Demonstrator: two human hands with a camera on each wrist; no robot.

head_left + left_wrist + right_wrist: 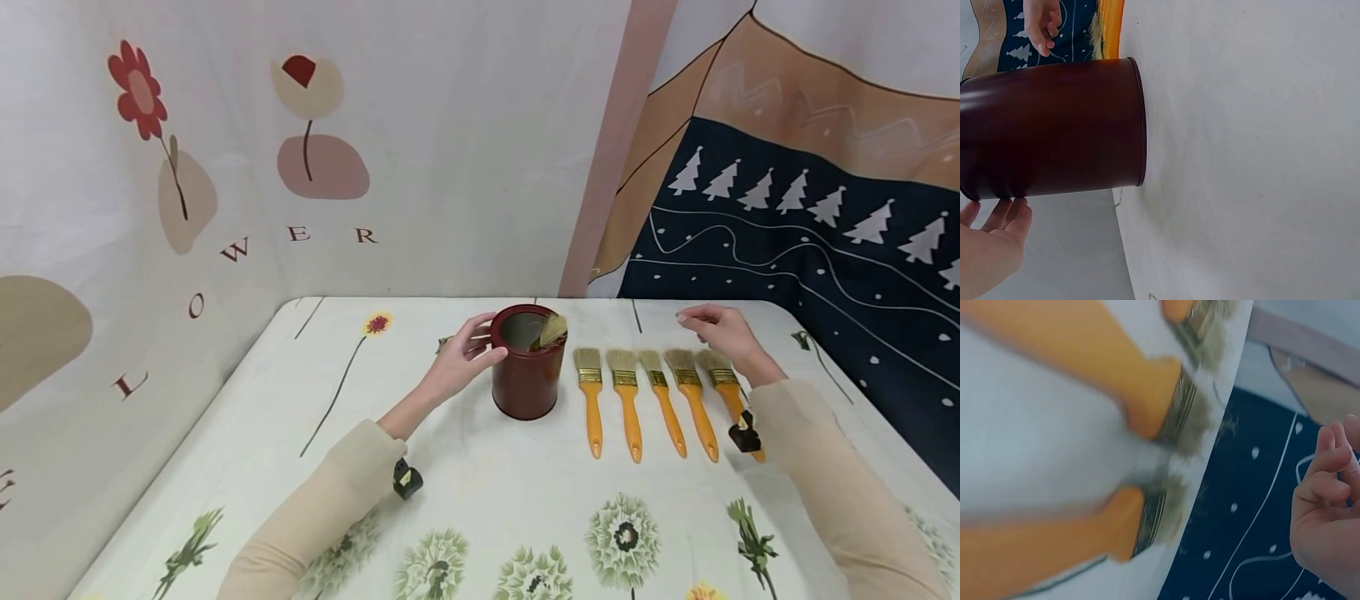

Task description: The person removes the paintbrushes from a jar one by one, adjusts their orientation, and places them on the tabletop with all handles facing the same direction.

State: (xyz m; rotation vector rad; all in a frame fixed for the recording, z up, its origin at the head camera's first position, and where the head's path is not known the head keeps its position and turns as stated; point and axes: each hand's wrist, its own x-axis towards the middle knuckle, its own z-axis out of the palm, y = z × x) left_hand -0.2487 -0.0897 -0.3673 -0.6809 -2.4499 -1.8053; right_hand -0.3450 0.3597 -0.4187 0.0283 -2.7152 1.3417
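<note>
A dark red can [527, 379] stands upright, and the bristles of a paintbrush [553, 329] lean out over the right side of its rim. My left hand [457, 358] is at the can's left side near the top; in the left wrist view its fingertips [1019, 212] touch the wall of the can. To the right of the can, several paintbrushes [625, 400] with orange handles lie in a row, bristles pointing away from me. Past the bristles of the rightmost brush [723, 379], my right hand [722, 332] hovers with loosely bent fingers, holding nothing.
A white cloth printed with dandelions [622, 533] covers the table. Behind it hangs a pale fabric backdrop [450, 150] with flowers and letters. At the right, a dark blue panel [825, 250] with white trees comes down to the table edge.
</note>
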